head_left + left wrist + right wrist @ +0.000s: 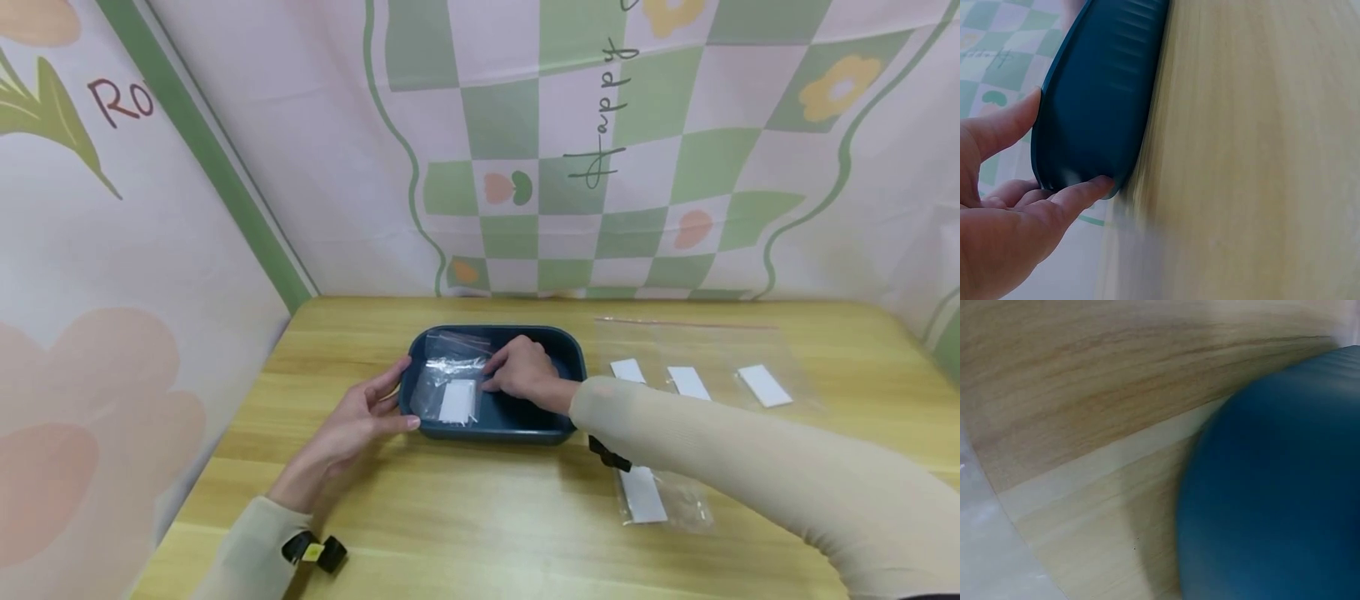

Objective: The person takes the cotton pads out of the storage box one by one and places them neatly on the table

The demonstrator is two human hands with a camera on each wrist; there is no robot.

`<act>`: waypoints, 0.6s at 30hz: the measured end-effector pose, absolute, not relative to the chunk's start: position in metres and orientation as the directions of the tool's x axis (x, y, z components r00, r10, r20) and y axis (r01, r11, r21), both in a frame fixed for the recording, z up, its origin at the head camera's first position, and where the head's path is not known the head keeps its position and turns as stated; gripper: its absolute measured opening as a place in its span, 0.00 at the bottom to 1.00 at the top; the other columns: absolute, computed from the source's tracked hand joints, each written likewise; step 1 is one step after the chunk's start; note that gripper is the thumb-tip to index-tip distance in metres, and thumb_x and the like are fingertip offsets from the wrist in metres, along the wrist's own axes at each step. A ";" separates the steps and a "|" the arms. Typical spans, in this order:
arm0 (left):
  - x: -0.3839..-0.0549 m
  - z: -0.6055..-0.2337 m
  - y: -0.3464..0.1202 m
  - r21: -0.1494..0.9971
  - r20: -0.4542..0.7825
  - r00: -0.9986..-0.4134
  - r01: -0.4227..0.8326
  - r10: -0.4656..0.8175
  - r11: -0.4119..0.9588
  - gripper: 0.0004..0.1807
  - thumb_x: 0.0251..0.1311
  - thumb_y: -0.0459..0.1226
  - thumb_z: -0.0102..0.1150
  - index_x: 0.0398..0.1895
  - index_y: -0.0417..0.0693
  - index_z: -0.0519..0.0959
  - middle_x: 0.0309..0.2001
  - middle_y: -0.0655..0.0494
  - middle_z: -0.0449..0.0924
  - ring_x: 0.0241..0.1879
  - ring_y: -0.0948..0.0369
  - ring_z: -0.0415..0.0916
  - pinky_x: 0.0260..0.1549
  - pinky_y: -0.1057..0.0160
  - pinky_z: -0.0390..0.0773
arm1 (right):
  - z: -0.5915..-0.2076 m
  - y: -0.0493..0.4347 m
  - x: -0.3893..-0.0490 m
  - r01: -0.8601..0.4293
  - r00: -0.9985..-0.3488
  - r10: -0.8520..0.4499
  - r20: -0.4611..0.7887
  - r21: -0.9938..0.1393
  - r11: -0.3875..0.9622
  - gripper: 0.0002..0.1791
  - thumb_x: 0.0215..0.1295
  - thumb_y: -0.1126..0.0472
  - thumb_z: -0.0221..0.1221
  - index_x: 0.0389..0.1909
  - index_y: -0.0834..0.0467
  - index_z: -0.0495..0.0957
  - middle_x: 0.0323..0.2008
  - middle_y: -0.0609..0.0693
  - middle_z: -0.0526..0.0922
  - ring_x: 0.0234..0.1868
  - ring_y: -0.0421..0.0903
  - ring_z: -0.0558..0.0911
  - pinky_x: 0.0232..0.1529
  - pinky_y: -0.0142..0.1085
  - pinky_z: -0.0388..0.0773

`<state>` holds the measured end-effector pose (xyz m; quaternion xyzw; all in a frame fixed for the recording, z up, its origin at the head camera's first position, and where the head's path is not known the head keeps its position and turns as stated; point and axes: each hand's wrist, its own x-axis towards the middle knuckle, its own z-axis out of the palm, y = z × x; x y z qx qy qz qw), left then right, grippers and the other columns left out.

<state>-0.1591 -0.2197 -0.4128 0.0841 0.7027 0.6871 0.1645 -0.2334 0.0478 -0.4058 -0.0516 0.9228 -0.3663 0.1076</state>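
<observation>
A dark blue tray (pixel 517 433) stands on the wooden table. My left hand (pixel 363 417) holds its left end, thumb at the front and fingers farther back; the left wrist view shows these fingers against the tray's wall (pixel 1097 94). Inside, at the left, lies a clear zip bag (pixel 438 375) with a white card (pixel 457 402) in it. My right hand (pixel 521 368) reaches into the tray and pinches the bag's right edge. In the right wrist view only the tray's outer side (pixel 1272 487) shows, not the hand.
Right of the tray lie several clear zip bags with white cards (pixel 764 386), partly behind the right sleeve (pixel 712 442). Nearer me is another bagged white card (pixel 642 495). A patterned curtain (pixel 600 208) hangs behind the wooden table (pixel 465 517).
</observation>
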 end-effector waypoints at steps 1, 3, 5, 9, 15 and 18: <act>-0.159 -0.413 -0.220 0.994 -0.113 -0.932 -0.105 0.345 0.043 0.52 0.59 0.20 0.68 0.84 0.42 0.52 0.84 0.45 0.45 0.78 0.39 0.54 0.66 0.59 0.73 | -0.406 0.048 -0.233 -0.014 -0.971 -0.174 -0.164 -0.688 0.726 0.08 0.57 0.60 0.79 0.37 0.52 0.94 0.51 0.53 0.88 0.54 0.51 0.84 0.56 0.47 0.84; -0.159 -0.413 -0.220 0.994 -0.112 -0.931 -0.101 0.348 0.049 0.52 0.60 0.20 0.67 0.84 0.41 0.51 0.84 0.45 0.45 0.78 0.39 0.54 0.66 0.59 0.73 | -0.406 0.048 -0.233 -0.003 -0.969 -0.174 -0.177 -0.695 0.719 0.09 0.57 0.59 0.79 0.39 0.53 0.94 0.51 0.53 0.88 0.52 0.50 0.84 0.56 0.47 0.83; -0.158 -0.412 -0.220 0.993 -0.114 -0.932 -0.103 0.345 0.052 0.52 0.60 0.20 0.67 0.84 0.41 0.51 0.84 0.45 0.45 0.78 0.38 0.54 0.66 0.59 0.73 | -0.404 0.048 -0.230 -0.009 -0.966 -0.187 -0.181 -0.696 0.718 0.14 0.58 0.56 0.79 0.44 0.55 0.93 0.51 0.53 0.89 0.50 0.49 0.84 0.53 0.46 0.84; -0.158 -0.410 -0.220 0.991 -0.130 -0.933 -0.119 0.337 0.054 0.52 0.60 0.20 0.67 0.85 0.44 0.53 0.84 0.47 0.45 0.78 0.39 0.54 0.65 0.59 0.75 | -0.402 0.046 -0.224 -0.059 -0.959 -0.225 -0.170 -0.658 0.750 0.31 0.57 0.47 0.79 0.59 0.57 0.87 0.49 0.54 0.90 0.41 0.45 0.84 0.43 0.42 0.84; -0.157 -0.408 -0.219 0.991 -0.131 -0.931 -0.123 0.340 0.045 0.52 0.59 0.20 0.68 0.85 0.44 0.52 0.85 0.46 0.45 0.78 0.40 0.54 0.65 0.59 0.75 | -0.400 0.044 -0.222 -0.150 -0.946 -0.284 -0.158 -0.563 0.813 0.39 0.56 0.46 0.79 0.67 0.56 0.82 0.55 0.61 0.87 0.30 0.47 0.78 0.34 0.43 0.80; -0.156 -0.409 -0.220 0.991 -0.131 -0.931 -0.122 0.340 0.049 0.53 0.59 0.20 0.68 0.85 0.43 0.52 0.85 0.46 0.45 0.78 0.40 0.54 0.65 0.59 0.75 | -0.399 0.045 -0.224 -0.167 -0.936 -0.307 -0.172 -0.551 0.817 0.37 0.55 0.48 0.80 0.66 0.54 0.83 0.62 0.61 0.83 0.30 0.45 0.77 0.35 0.42 0.80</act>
